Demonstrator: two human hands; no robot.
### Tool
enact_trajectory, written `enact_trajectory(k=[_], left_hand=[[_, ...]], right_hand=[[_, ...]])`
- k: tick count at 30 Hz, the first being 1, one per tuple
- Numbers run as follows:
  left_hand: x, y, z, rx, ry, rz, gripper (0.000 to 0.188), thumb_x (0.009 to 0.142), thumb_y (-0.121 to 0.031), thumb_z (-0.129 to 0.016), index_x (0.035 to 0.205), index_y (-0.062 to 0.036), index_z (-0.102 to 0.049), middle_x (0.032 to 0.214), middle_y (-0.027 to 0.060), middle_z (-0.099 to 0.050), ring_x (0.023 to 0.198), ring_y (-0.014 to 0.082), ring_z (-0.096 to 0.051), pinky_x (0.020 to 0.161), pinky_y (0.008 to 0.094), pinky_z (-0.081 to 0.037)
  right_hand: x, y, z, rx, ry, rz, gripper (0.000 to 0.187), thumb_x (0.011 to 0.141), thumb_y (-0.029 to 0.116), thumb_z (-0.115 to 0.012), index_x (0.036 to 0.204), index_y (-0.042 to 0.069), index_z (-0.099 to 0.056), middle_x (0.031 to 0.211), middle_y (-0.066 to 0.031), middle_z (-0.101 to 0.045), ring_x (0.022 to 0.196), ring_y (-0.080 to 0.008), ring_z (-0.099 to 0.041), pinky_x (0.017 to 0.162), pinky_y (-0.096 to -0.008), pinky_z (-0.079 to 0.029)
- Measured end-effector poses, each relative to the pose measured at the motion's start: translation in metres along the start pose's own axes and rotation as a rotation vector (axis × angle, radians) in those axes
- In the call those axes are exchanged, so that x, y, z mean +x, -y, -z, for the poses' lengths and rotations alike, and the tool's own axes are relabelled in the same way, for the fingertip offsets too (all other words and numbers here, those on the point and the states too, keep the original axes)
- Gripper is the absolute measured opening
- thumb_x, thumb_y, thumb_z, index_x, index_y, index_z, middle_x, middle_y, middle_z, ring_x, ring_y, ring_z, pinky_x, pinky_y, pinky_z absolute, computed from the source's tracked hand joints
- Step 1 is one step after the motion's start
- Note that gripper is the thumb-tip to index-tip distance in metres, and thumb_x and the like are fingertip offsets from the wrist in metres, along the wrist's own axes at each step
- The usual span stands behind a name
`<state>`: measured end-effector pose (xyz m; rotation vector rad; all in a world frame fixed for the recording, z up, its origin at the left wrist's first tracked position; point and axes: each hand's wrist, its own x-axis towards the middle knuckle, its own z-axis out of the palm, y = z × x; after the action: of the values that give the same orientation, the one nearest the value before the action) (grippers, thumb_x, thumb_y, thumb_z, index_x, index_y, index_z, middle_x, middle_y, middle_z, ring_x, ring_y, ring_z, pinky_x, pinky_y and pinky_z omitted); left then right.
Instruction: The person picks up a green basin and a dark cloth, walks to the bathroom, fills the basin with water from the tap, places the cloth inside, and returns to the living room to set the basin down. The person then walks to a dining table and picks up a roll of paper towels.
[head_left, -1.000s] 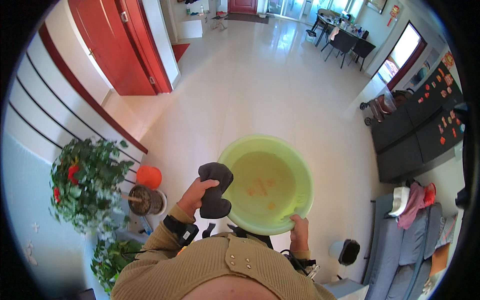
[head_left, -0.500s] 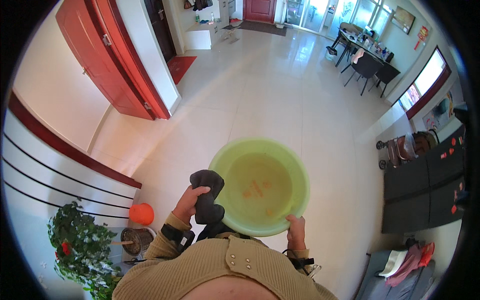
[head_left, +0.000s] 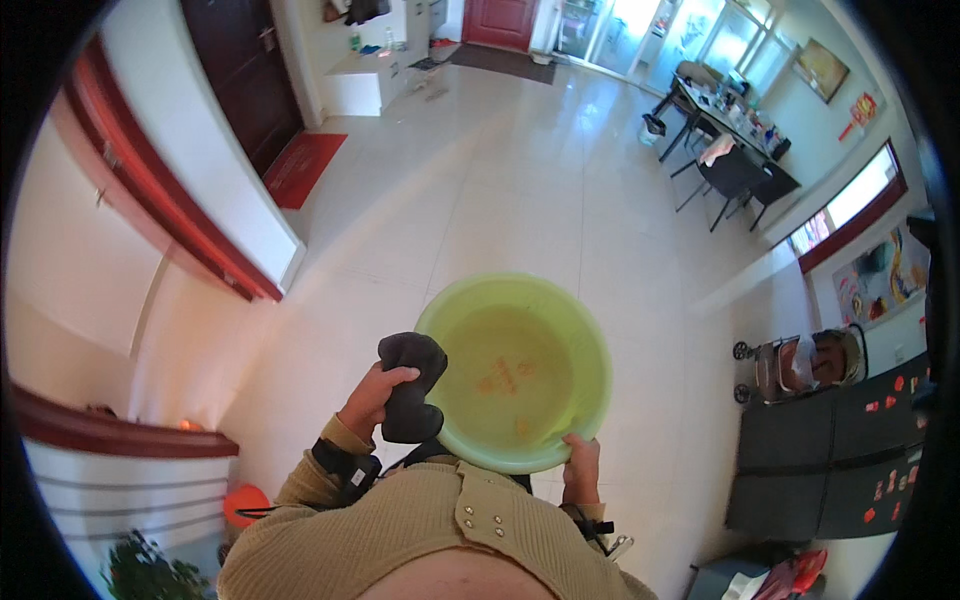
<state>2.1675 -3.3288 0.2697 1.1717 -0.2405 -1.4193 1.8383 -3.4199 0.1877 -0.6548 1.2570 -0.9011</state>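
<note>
A wide pale-green plastic basin (head_left: 591,350) is held level in front of my body, above the floor. My right hand (head_left: 581,468) grips its near right rim, thumb over the edge and fingers hidden below. Reddish printed marks show on its bottom; whether it holds water I cannot tell. In my left hand (head_left: 368,399) is a dark grey, soft-looking, bone-shaped cushion (head_left: 409,388), pinched at its narrow middle beside the basin's left rim. The cushion overlaps the rim in the view. Whether my left hand also supports the basin is hidden.
Pale tiled floor (head_left: 500,225) stretches ahead. On the left are a red door frame (head_left: 235,265) and a red mat (head_left: 305,170). To the right stand a folded brown stroller (head_left: 815,362), a dark fridge-like cabinet (head_left: 800,460), and farther off a table with chairs (head_left: 738,180).
The room has shifted in view as I walk and turn: the left doorway slides outward, and the plant and orange-red pot drop lower. Both hands keep their holds on the basin and cushion.
</note>
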Motion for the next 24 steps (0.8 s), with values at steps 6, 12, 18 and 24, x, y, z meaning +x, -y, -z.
enact_trajectory(k=[6,12,18,24], left_hand=[[0.138,-0.055,-0.016,-0.008,0.061,-0.043,0.041,0.074,-0.008,-0.056,0.114,0.0001,-0.047,0.102,0.0094,-0.056,0.091,0.0195,-0.056,0.08,0.0319,-0.048],[0.286,-0.109,-0.02,0.003,0.077,-0.127,0.044,0.075,-0.011,-0.054,0.116,0.0003,-0.046,0.107,0.0115,-0.055,0.096,0.0225,-0.055,0.086,0.0339,-0.045],[0.397,-0.174,-0.042,-0.033,-0.063,-0.044,0.038,0.074,-0.01,-0.056,0.109,0.0006,-0.049,0.097,0.0086,-0.056,0.083,0.0206,-0.057,0.073,0.0324,-0.049],[0.524,-0.239,-0.063,-0.093,0.023,-0.155,0.036,0.075,-0.009,-0.053,0.109,-0.0001,-0.049,0.097,0.0088,-0.056,0.086,0.0208,-0.056,0.076,0.0319,-0.047]], right_hand=[[0.125,0.04,-0.055,0.021,-0.005,0.001,0.031,0.065,0.004,-0.054,0.094,-0.009,-0.053,0.084,-0.0088,-0.057,0.07,-0.018,-0.056,0.06,-0.0274,-0.044],[0.271,0.088,-0.127,-0.028,0.018,0.015,0.03,0.066,0.006,-0.055,0.091,-0.009,-0.053,0.08,-0.0083,-0.057,0.063,-0.0155,-0.054,0.054,-0.0262,-0.042],[0.387,0.158,-0.188,-0.125,0.062,-0.042,0.029,0.065,0.009,-0.058,0.088,-0.009,-0.056,0.074,-0.0068,-0.057,0.058,-0.0147,-0.052,0.051,-0.0268,-0.041],[0.513,0.212,-0.256,-0.078,0.061,0.057,0.025,0.066,0.011,-0.057,0.085,-0.005,-0.057,0.071,-0.0048,-0.056,0.055,-0.0148,-0.05,0.048,-0.0272,-0.039]])
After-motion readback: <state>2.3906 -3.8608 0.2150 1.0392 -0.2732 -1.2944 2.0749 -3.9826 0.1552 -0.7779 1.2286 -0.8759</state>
